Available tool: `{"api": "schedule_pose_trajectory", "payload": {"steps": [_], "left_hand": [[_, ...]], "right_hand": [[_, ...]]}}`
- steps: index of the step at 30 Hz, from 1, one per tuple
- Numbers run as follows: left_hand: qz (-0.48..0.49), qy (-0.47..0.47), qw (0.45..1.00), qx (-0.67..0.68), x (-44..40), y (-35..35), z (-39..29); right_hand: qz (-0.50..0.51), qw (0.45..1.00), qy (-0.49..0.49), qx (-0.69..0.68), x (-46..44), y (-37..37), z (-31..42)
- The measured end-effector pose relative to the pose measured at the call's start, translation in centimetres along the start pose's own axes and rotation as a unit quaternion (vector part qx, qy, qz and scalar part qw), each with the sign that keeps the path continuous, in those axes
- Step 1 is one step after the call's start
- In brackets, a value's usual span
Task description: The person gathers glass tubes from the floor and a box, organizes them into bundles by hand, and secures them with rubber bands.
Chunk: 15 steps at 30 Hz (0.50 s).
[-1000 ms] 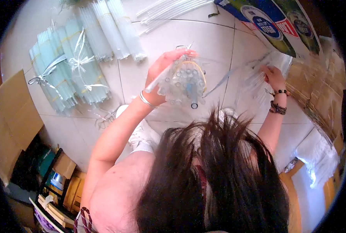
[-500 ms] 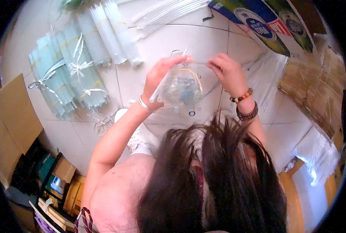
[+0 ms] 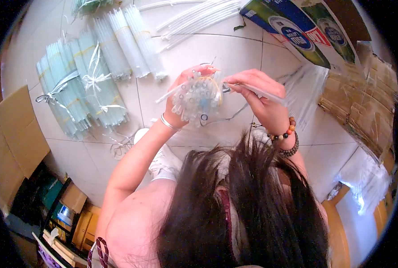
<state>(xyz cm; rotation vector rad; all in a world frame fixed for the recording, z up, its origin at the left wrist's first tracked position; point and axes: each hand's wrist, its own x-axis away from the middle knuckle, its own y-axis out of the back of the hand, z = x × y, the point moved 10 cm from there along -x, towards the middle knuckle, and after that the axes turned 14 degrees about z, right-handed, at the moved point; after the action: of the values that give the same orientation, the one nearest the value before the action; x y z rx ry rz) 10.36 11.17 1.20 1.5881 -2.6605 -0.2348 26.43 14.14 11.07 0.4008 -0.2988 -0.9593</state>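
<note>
My left hand (image 3: 175,109) is wrapped round a bundle of clear plastic tubes (image 3: 196,100), whose open ends face up towards me. A yellow rubber band (image 3: 216,89) loops round the bundle near its top right. One tube sticks out to the left past the fingers. In my right hand (image 3: 266,107), closed just right of the bundle, a single clear tube (image 3: 257,90) lies across the fingers, one end close to the bundle.
Banded and tied tube bundles (image 3: 96,85) lie on the tiled floor at left. Loose tubes (image 3: 203,20) are spread at the back. A printed carton (image 3: 292,33) stands back right, with flattened cardboard (image 3: 364,98) below it. An open box (image 3: 18,134) sits at far left.
My right hand has moved down and slightly right, and a tube now shows across its fingers. The bundle has tilted so that more tube ends face me.
</note>
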Motion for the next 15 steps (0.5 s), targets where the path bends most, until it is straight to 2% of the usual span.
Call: {"api": "schedule_pose_trajectory", "payload": {"steps": [8, 11, 13, 15], "left_hand": [[0.0, 0.01, 0.997, -0.075, -0.8, 0.3, -2.7], [-0.013, -0.019, 0.993, -0.118, -1.1, 0.3, -2.7], [0.03, -0.012, 0.974, -0.224, -1.3, 0.0, -3.1], [0.033, -0.002, 0.958, -0.286, -1.6, 0.3, -2.8]], "right_hand": [[0.005, 1.0, 0.008, 0.029, 0.0, 0.1, 0.4], [0.0, 0.999, 0.007, 0.044, 0.3, 0.1, 0.3], [0.005, 0.998, 0.001, 0.059, 0.7, -0.1, 0.0], [0.0, 0.996, -0.087, -0.009, 1.5, -0.2, -1.7]]}}
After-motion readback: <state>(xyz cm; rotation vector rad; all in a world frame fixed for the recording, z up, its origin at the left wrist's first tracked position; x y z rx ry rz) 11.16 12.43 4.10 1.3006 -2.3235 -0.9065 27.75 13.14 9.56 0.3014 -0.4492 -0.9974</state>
